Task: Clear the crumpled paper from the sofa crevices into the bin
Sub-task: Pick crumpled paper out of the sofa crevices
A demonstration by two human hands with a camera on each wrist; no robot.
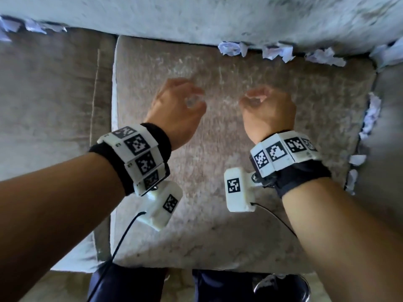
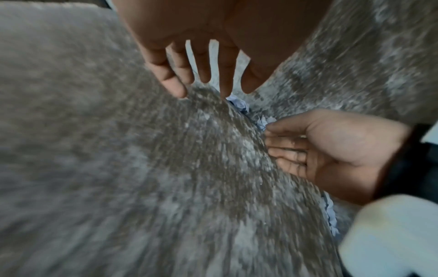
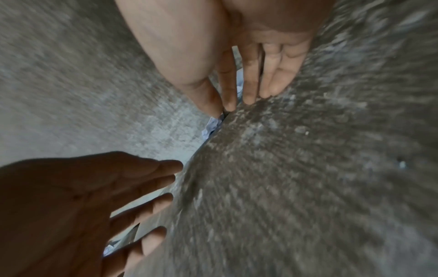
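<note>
Along the top and right edges of the head view, crumpled paper (image 1: pixel 232 48) pokes from the sofa (image 1: pixel 218 149) crevices, while the left hand (image 1: pixel 177 110) and right hand (image 1: pixel 269 112) hover empty, fingers loosely curled, over the seat cushion. Lower centre of the left wrist view, more wads (image 2: pixel 239 105) sit wedged in the seam just past the relaxed fingers (image 2: pixel 175 84). Middle of the right wrist view shows a scrap (image 3: pixel 212 127) below the slack fingertips; it looks light, soft and tearable, so I would pinch the exposed bulk.
</note>
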